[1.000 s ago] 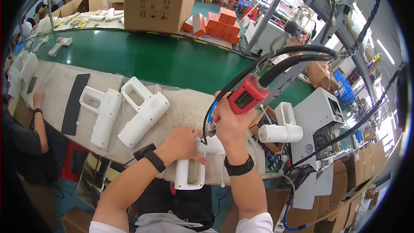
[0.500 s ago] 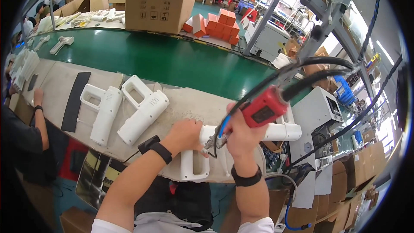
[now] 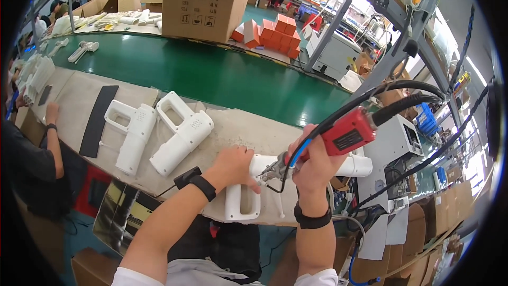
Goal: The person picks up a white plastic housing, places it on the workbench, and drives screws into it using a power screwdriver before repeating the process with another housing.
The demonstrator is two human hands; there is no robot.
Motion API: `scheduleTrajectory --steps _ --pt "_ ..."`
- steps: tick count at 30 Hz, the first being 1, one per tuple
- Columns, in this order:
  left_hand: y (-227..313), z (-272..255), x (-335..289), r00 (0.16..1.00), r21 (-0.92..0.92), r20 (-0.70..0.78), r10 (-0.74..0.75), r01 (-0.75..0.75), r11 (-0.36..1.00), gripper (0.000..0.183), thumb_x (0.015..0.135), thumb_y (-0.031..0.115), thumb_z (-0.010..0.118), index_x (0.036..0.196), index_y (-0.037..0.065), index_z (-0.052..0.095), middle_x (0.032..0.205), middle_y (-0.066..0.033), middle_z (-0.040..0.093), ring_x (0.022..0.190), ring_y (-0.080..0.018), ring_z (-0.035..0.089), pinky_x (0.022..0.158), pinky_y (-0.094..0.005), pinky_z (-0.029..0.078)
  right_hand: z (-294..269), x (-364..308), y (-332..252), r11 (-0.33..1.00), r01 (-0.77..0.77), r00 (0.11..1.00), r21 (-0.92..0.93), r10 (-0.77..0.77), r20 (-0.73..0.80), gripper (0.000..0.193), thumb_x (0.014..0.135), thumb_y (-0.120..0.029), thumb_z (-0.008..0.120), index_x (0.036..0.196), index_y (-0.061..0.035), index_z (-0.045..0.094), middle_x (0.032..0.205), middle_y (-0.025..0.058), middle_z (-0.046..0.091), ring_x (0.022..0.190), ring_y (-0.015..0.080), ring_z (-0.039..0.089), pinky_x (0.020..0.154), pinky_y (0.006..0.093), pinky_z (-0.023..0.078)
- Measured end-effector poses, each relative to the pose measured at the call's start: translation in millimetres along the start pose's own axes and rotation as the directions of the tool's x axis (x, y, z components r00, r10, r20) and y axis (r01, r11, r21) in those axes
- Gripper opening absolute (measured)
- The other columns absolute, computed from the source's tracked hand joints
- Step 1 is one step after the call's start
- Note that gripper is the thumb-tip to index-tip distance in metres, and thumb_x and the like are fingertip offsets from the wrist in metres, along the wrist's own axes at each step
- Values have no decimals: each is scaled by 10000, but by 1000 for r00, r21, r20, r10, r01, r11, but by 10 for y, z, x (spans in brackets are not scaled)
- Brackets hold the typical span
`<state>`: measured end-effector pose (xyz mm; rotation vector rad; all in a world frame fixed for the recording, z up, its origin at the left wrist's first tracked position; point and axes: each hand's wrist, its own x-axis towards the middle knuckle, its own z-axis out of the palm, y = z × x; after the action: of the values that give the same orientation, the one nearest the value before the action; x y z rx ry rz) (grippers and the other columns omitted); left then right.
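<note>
In front of me a white plastic gun-shaped housing (image 3: 229,212) lies on the beige bench cover (image 3: 233,127), its looped handle toward me. My left hand (image 3: 232,165) grips it near where handle and barrel meet. Wrapped in my right hand (image 3: 316,172) is a red power screwdriver (image 3: 346,135), tilted, with a black cable and hose at its back. Its metal nose points down-left at the housing, close to my left fingertips; whether the tip touches cannot be made out. Another white housing (image 3: 356,166) shows partly behind my right hand.
Two more white housings (image 3: 182,136) lie to the left, beside a black strip (image 3: 99,122). A green conveyor belt (image 3: 211,69) runs behind the bench. A large carton (image 3: 203,5) and orange boxes (image 3: 280,32) stand beyond. A co-worker's arm (image 3: 54,143) rests at far left.
The back of the screwdriver and my right hand have swung to the right, showing more of the metal nose. My left hand stays on the housing. The whole view has shifted slightly.
</note>
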<state>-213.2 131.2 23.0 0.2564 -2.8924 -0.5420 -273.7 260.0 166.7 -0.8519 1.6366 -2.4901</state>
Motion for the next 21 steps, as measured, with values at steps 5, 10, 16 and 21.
scheduleTrajectory --steps 5,10,16,21 --pt "-8 3 41 994 74 95 -47 40 996 706 532 507 801 994 22 579 941 -121 614 933 -285 604 802 -407 501 95 -104 187 991 26 998 -134 -18 62 111 818 -48 595 886 32 559 579 58 562 410 119 501 386 233 369" --pt "-23 -65 -142 991 -60 -131 -19 12 998 748 560 428 804 1127 16 543 1042 -175 599 1044 -329 564 914 -432 444 64 -130 186 995 4 997 -101 3 74 124 798 -10 614 899 33 556 610 48 573 418 109 504 399 232 383" --pt "-237 -109 -572 941 -499 77 -331 324 804 968 553 512 815 1301 19 449 1303 -261 431 1230 -411 392 1038 -469 319 165 -2 -317 986 122 987 112 -133 95 98 853 -72 545 922 -5 524 588 73 523 455 159 521 405 261 419" --pt "-122 35 -609 921 -357 120 -371 389 849 991 549 587 800 1352 131 441 1373 -292 350 1335 -461 184 1098 -513 163 534 26 -105 989 113 983 92 -124 135 66 853 -21 620 859 36 588 654 55 587 482 81 514 436 216 387"
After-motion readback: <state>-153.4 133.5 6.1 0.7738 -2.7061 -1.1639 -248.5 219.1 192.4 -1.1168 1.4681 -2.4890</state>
